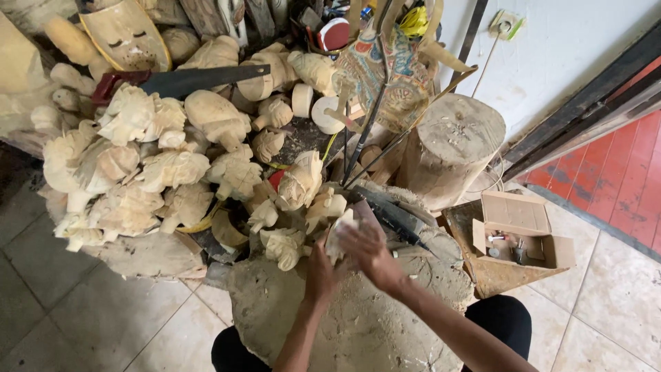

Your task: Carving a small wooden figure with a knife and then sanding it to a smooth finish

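Right now you hold a small pale wood carving (339,234) over the far edge of the flat stump slab (358,324), both hands closed on it: left hand (321,265) gripping from below, right hand (366,249) wrapped over its top. Just beyond lies a heap of unpainted carved figures (165,165); an open cardboard box (520,231) sits to your right.

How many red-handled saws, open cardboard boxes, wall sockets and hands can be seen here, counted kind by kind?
Red-handled saw: 1
Open cardboard box: 1
Wall socket: 1
Hands: 2 (left hand, right hand)
Total: 5
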